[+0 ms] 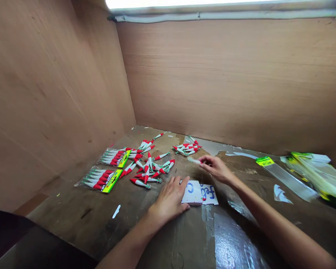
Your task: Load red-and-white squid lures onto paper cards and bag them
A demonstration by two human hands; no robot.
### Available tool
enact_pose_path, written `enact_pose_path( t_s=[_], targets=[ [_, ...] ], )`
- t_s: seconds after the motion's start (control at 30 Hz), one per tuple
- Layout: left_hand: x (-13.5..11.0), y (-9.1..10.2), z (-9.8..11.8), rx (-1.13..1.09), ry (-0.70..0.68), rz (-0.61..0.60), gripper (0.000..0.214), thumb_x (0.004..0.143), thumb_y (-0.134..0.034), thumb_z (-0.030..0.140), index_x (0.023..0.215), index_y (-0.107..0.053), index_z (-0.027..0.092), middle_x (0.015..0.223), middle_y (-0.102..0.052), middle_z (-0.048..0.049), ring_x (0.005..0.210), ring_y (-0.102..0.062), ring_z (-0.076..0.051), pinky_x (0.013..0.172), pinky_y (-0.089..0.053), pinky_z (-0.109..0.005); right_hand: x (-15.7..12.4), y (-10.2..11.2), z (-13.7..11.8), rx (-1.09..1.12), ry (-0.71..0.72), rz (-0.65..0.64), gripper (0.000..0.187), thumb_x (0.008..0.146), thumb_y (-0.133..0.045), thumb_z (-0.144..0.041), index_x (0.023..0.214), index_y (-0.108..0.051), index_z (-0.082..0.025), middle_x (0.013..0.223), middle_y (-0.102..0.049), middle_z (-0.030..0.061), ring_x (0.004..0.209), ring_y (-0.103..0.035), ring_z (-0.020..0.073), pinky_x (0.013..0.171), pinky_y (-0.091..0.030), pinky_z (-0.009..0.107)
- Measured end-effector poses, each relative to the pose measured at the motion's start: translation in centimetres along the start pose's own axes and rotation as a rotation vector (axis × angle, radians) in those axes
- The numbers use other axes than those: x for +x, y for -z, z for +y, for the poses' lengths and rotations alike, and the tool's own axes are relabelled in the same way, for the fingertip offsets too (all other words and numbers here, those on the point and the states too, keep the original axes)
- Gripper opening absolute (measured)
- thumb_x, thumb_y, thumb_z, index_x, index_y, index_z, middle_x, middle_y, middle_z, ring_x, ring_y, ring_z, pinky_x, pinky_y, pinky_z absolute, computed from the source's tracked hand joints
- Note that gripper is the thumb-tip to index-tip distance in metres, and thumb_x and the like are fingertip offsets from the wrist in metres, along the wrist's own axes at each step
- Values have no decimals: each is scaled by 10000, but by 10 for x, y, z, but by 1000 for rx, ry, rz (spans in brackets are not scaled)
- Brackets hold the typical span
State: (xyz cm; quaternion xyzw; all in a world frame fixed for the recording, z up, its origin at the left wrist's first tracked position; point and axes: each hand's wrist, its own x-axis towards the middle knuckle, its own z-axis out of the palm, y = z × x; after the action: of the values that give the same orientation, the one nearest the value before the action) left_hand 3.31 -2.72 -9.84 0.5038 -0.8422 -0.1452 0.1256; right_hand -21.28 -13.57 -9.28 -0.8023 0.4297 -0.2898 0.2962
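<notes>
My left hand (169, 196) rests on the table against a small white block (192, 192) marked in blue, thumb on its near side and fingers on its far side. Part of a white card (211, 195) with blue lettering sticks out at the block's right. Raised above the table, my right hand (217, 169) pinches a red and white fishing lure (194, 161), somewhat blurred. Beyond my left hand lies a loose pile of similar lures (154, 168). A smaller heap of lures (187, 148) is farther back.
Two filled lure packets (100, 179) with yellow-green headers lie at the left. On the right are a clear empty sleeve (289, 181) and a stack of clear bags (319, 173). Wooden panels (226, 74) enclose the back and left, under a bright lamp (196, 3).
</notes>
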Motion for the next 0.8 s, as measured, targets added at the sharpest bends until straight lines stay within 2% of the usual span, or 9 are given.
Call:
enact_pose_path(
  t_s=[0.07, 0.13, 0.23, 0.33, 0.47, 0.57, 0.7, 0.8],
  targets=[
    [0, 3, 1, 16, 10, -27, 965, 693, -840, 333, 1506, -331, 222, 1301, -467, -94, 1188, -447, -288, 1026, -427, -405, -40, 24, 12, -92, -79, -79, 254, 930, -572, -380, 1054, -666, -179, 958, -668, 24, 838, -603, 152, 736, -441, 248],
    [0, 5, 2, 25, 15, -54, 968, 710, -837, 337, 1515, -315, 209, 1317, -462, -103, 1194, -450, -294, 1022, -427, -410, -74, 38, 22, -174, -139, -137, 236, 928, -585, -381, 1040, -691, -203, 999, -671, 20, 889, -612, 162, 778, -438, 262],
    [2, 4, 1, 3, 14, -60, 962, 725, -830, 323, 1521, -300, 213, 1342, -448, -107, 1212, -450, -289, 1033, -416, -400, -103, 37, 26, -226, -160, -192, 232, 936, -588, -408, 1036, -708, -236, 1010, -672, 11, 909, -616, 161, 802, -433, 267],
    [4, -3, -2, -63, -28, -14, 1005, 709, -838, 293, 1530, -258, 268, 1375, -428, -79, 1224, -457, -258, 1049, -403, -368, -103, 15, 16, -221, -70, -179, 229, 954, -575, -413, 1046, -705, -248, 999, -666, 9, 907, -608, 151, 811, -423, 261],
    [7, -10, -6, -147, -79, 19, 1043, 701, -843, 260, 1533, -217, 325, 1350, -445, -44, 1171, -500, -222, 1020, -423, -328, -84, -16, 0, -253, 86, -99, 209, 990, -515, -325, 1025, -692, -218, 944, -633, 35, 866, -570, 146, 773, -399, 258],
    [8, -10, -7, -171, -85, 33, 1055, 686, -858, 258, 1530, -227, 320, 1340, -451, -44, 1182, -491, -227, 1034, -413, -331, -79, -29, -2, -244, 151, -83, 198, 990, -501, -261, 965, -693, -224, 902, -618, 29, 848, -538, 144, 752, -377, 258],
    [9, -6, -5, -168, -84, 37, 1066, 677, -862, 235, 1528, -227, 318, 1343, -452, -39, 1215, -469, -224, 1052, -400, -328, -83, -22, 1, -202, 220, -172, 206, 975, -526, -251, 863, -696, -220, 896, -614, 24, 886, -530, 150, 769, -373, 263],
    [7, -4, -3, -157, -69, 24, 1054, 686, -856, 252, 1530, -228, 313, 1335, -456, -41, 1205, -475, -228, 1040, -414, -332, -73, -1, 4, -114, 213, -325, 190, 970, -533, -261, 996, -721, -240, 964, -634, 28, 889, -570, 136, 791, -411, 244]
  ],
)
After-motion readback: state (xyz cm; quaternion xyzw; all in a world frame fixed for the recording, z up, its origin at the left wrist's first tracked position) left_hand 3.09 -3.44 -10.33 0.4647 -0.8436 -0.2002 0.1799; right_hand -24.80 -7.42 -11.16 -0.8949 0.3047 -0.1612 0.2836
